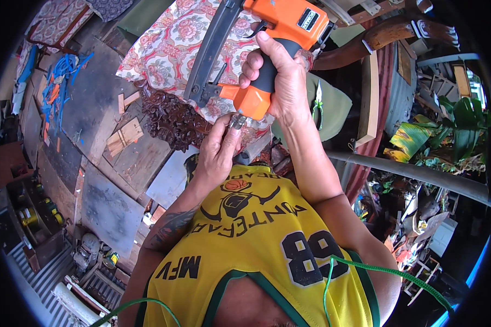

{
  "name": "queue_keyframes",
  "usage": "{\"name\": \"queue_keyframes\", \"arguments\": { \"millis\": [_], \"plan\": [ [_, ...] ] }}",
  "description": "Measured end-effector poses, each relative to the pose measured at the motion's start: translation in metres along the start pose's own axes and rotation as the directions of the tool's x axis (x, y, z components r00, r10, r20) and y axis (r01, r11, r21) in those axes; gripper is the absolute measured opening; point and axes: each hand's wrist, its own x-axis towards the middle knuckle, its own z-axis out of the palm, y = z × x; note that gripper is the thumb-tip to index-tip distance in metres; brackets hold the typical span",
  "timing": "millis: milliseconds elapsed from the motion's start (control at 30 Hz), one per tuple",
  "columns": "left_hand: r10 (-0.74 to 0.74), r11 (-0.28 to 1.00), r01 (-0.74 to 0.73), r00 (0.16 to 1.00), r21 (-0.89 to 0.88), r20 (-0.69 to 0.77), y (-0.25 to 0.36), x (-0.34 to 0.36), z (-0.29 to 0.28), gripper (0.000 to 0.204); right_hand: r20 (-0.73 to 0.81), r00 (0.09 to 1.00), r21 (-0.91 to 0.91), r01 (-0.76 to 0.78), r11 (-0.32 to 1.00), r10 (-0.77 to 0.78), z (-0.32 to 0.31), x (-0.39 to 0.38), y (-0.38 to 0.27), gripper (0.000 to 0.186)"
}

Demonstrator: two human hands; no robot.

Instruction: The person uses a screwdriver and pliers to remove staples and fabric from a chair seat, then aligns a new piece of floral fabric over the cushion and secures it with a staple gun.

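My right hand [275, 76] grips the black handle of an orange and black pneumatic nail gun [281, 24], held up in front of my chest. The gun's dark magazine [210, 52] slants down to the left. My left hand [218, 150] pinches the small metal air fitting [238, 121] at the bottom of the gun's handle with its fingertips. Behind the gun lies a floral upholstered cushion [169, 49] on a dark carved wooden frame [169, 117].
Grey boards and wood offcuts [124, 136] cover the floor at left. Blue and orange scraps [60, 82] lie farther left. A curved wooden chair arm [387, 35] and a plank [370, 98] stand at right, with green plants [453, 125] beyond.
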Motion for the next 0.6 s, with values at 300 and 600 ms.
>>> {"name": "queue_keyframes", "arguments": {
  "millis": [300,600],
  "plan": [
    [-0.101,0.994,0.101,0.995,-0.035,-0.006,0.027,-0.020,0.008,0.045,0.078,0.995,0.059,0.065,0.996,-0.069,-0.006,-0.019,-0.010,0.027],
    [-0.033,0.999,0.034,0.999,0.021,-0.037,0.021,-0.032,0.012,0.039,0.096,0.981,0.126,0.156,0.980,-0.169,-0.008,-0.044,-0.011,0.033]
  ]
}}
